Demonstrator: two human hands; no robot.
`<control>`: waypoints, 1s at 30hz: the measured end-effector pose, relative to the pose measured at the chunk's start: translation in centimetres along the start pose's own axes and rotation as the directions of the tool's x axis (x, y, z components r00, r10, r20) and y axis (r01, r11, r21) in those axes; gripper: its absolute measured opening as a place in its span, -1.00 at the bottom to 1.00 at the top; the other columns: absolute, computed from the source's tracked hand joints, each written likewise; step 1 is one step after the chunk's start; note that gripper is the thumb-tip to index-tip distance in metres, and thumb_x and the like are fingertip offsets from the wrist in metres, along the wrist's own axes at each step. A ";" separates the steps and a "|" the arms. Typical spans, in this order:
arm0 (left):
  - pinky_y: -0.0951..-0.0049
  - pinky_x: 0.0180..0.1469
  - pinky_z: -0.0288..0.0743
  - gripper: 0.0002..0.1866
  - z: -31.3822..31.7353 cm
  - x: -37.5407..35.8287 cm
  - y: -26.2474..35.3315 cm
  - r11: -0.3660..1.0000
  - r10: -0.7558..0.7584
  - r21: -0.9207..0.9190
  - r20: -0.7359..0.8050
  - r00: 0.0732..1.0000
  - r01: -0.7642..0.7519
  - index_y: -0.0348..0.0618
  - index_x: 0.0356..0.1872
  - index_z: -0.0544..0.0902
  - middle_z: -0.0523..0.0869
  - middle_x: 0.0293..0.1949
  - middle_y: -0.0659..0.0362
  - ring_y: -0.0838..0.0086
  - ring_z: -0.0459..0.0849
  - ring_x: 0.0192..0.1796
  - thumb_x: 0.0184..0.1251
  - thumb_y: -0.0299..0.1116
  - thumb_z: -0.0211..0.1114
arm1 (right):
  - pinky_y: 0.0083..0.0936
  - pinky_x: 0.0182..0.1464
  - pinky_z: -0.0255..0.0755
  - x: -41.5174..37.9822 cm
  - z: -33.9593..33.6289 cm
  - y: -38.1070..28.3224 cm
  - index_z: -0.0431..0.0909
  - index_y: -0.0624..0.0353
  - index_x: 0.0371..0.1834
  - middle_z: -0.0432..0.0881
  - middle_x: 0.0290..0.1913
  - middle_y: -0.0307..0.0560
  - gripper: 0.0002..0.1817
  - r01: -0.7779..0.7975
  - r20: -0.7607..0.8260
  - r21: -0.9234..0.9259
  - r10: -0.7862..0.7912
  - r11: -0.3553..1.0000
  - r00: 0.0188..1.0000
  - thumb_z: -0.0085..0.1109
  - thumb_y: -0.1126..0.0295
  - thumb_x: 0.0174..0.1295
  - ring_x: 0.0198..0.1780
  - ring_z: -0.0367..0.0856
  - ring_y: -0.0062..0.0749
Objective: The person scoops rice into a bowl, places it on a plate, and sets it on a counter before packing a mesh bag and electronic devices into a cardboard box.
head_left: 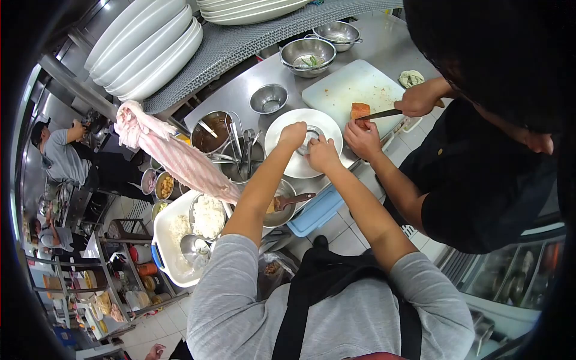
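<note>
A round, silvery metal piece [311, 133], ring-like at the rim, sits within the wide, round white plate [277, 123] on the steel counter [240, 96]. Its outline is circular, so it shows no clear long axis; its round face points up, and its underside is hidden. The left hand [293, 135] is curled, fingers bent down at the piece's left edge; whether they pinch it cannot be told. The right hand [323, 154] has its fingers bent and slightly parted, fingertips touching the near right part of the piece. Just beyond the plate is a small, round steel bowl [269, 99]. To the right, on a pale, rectangular cutting board [342, 81], a co-worker's hands [363, 141] steady an orange block [360, 110] and hold a dark-bladed knife [379, 114] against it.
</note>
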State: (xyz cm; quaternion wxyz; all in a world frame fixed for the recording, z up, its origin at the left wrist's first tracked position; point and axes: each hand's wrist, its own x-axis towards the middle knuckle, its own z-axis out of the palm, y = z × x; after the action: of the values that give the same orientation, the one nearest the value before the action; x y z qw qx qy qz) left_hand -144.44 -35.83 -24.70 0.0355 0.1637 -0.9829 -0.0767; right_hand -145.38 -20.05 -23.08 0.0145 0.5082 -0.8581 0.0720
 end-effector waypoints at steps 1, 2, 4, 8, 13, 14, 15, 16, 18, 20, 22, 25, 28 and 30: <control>0.16 -0.16 0.55 -0.78 0.0 0.2 0.1 0.994 0.047 0.104 -0.009 0.999 -0.046 -0.21 -0.28 0.59 0.70 -0.30 -0.02 0.13 0.70 -0.24 0.20 -0.26 0.19 | -0.18 -0.02 0.28 0.3 -0.1 0.0 0.57 0.20 -0.10 0.56 -0.04 -0.16 -0.60 -0.006 -0.008 0.003 0.006 1.000 1.000 0.15 0.12 0.14 0.12 0.35 -0.27; 0.16 -0.16 0.55 -0.78 0.0 0.5 0.0 0.993 0.055 0.107 -0.009 0.998 -0.054 -0.21 -0.28 0.59 0.70 -0.30 -0.02 0.13 0.70 -0.24 0.20 -0.26 0.19 | -0.17 -0.03 0.28 0.4 0.0 0.1 0.58 0.19 -0.14 0.59 -0.10 -0.16 -0.62 0.002 -0.012 0.014 -0.002 1.000 1.000 0.15 0.11 0.14 0.10 0.37 -0.29; 0.17 -0.26 0.56 -0.76 -1.5 1.0 0.1 0.984 0.120 0.136 -0.015 0.993 -0.117 -0.23 -0.30 0.62 0.70 -0.34 -0.03 0.15 0.71 -0.29 0.24 -0.25 0.16 | -0.16 -0.04 0.28 0.4 -0.3 0.2 0.59 0.18 -0.17 0.61 -0.15 -0.17 -0.63 0.002 -0.021 0.024 -0.002 1.000 1.000 0.15 0.11 0.14 0.07 0.40 -0.31; 0.27 -0.24 0.54 -0.74 -4.4 1.9 -1.7 0.864 -0.037 -0.502 -0.126 0.991 -0.032 -0.18 -0.31 0.69 0.71 -0.38 0.00 0.18 0.69 -0.33 0.20 -0.20 0.23 | -0.20 -0.04 0.31 -1.0 -1.2 -0.2 0.58 0.21 -0.24 0.64 -0.25 -0.06 -0.70 -0.002 -0.264 0.165 0.046 0.986 0.963 0.18 0.18 0.14 -0.07 0.50 -0.22; 0.26 -0.18 0.53 -0.77 -2.5 0.7 -2.3 0.928 0.038 -0.370 -0.044 0.998 -0.051 -0.13 -0.36 0.71 0.71 -0.36 0.00 0.15 0.68 -0.26 0.06 -0.21 0.31 | -0.24 -0.07 0.35 -7.7 -4.5 -0.8 0.53 0.32 -0.27 0.60 -0.29 0.09 -0.74 0.010 -0.484 0.515 0.281 0.857 0.829 0.19 0.30 0.14 -0.13 0.52 -0.07; 0.27 -0.18 0.53 -0.78 -1.9 0.9 -2.3 0.926 0.029 -0.376 -0.003 1.000 -0.028 -0.14 -0.38 0.71 0.71 -0.37 0.02 0.18 0.68 -0.27 0.03 -0.23 0.33 | -0.27 -0.12 0.37 -9.2 -4.6 -0.7 0.51 0.34 -0.28 0.59 -0.31 0.11 -0.75 0.058 -0.513 0.578 0.308 0.814 0.801 0.17 0.32 0.16 -0.18 0.53 -0.04; 0.28 -0.18 0.53 -0.79 -1.3 1.2 -2.4 0.926 0.024 -0.379 0.039 0.999 -0.007 -0.14 -0.40 0.71 0.71 -0.39 0.04 0.20 0.69 -0.29 0.00 -0.24 0.35 | -0.30 -0.17 0.39 -10.7 -4.9 -0.6 0.49 0.36 -0.28 0.57 -0.33 0.14 -0.76 0.108 -0.540 0.635 0.340 0.765 0.770 0.15 0.34 0.18 -0.23 0.53 -0.01; 0.29 -0.18 0.53 -0.80 -0.4 1.6 -2.7 0.919 0.005 -0.394 0.010 1.000 0.000 -0.15 -0.42 0.70 0.71 -0.39 0.06 0.21 0.69 -0.30 -0.02 -0.26 0.35 | -0.30 -0.17 0.39 -12.5 -5.4 -0.7 0.49 0.36 -0.28 0.57 -0.33 0.14 -0.76 0.086 -0.541 0.638 0.365 0.766 0.758 0.15 0.34 0.18 -0.23 0.53 -0.01; 0.35 -0.23 0.50 -0.82 0.3 2.5 -3.2 0.941 0.052 -0.336 0.011 0.999 -0.045 -0.18 -0.44 0.67 0.70 -0.44 0.06 0.29 0.67 -0.35 0.00 -0.29 0.36 | -0.36 -0.26 0.40 -15.6 -6.5 -0.6 0.48 0.34 -0.25 0.52 -0.39 0.08 -0.75 -0.006 -0.291 0.831 0.443 0.557 0.848 0.10 0.31 0.25 -0.35 0.54 -0.14; 0.32 -0.21 0.50 -0.80 -0.3 2.8 -3.0 0.968 0.097 -0.237 0.027 0.995 -0.088 -0.20 -0.41 0.67 0.69 -0.43 0.02 0.23 0.66 -0.33 0.04 -0.27 0.31 | -0.40 -0.31 0.42 -17.8 -4.3 -0.2 0.49 0.32 -0.23 0.51 -0.41 0.01 -0.74 -0.073 -0.156 0.906 0.490 0.417 0.857 0.07 0.28 0.29 -0.38 0.53 -0.24; 0.30 -0.17 0.51 -0.75 -1.6 3.1 -2.7 0.967 0.117 -0.238 0.072 0.991 -0.097 -0.22 -0.32 0.67 0.70 -0.36 -0.03 0.25 0.68 -0.28 0.14 -0.23 0.25 | -0.41 -0.29 0.56 -20.1 -3.5 0.0 0.49 0.26 -0.15 0.47 -0.36 -0.18 -0.67 -0.130 0.130 0.991 0.461 -0.032 0.878 -0.02 0.16 0.37 -0.32 0.51 -0.47; 0.13 -0.17 0.47 -0.72 -6.8 0.7 -0.5 0.959 0.199 -0.217 0.047 0.979 -0.184 -0.31 -0.33 0.62 0.67 -0.33 -0.14 0.00 0.64 -0.25 0.22 -0.25 0.16 | -0.24 -0.18 0.63 -22.4 -5.2 -0.5 0.42 0.25 0.00 0.47 -0.21 -0.14 -0.58 -0.209 0.464 0.790 0.339 -0.576 0.818 -0.10 0.07 0.39 -0.19 0.50 -0.33; 0.15 -0.22 0.45 -0.73 -12.7 -5.9 4.6 0.937 0.311 -0.130 -0.116 0.943 -0.324 -0.29 -0.39 0.60 0.63 -0.32 -0.13 0.00 0.60 -0.23 0.22 -0.23 0.23 | 0.02 -0.06 0.58 -24.5 -4.4 -0.4 0.28 0.24 0.19 0.36 0.10 0.02 -0.45 -0.171 0.487 0.687 0.274 -0.706 0.830 -0.15 -0.01 0.39 0.05 0.43 -0.06; 0.13 -0.28 0.42 -0.77 -15.4 -11.5 9.1 0.876 0.470 -0.026 -0.172 0.866 -0.481 -0.26 -0.38 0.59 0.63 -0.38 -0.11 0.01 0.59 -0.32 0.20 -0.26 0.25 | 0.10 0.01 0.50 -26.1 -4.1 -0.7 0.27 0.22 0.23 0.26 0.28 0.09 -0.43 -0.116 0.460 0.659 0.276 -0.743 0.844 -0.18 -0.03 0.39 0.23 0.33 0.08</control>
State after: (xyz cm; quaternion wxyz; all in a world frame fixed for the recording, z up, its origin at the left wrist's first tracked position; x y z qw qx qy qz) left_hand -134.97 -25.67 -8.59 0.1379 -0.0792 -0.9836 -0.0854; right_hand -132.35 2.91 -21.47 -0.4296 -0.0464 -0.3805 0.8176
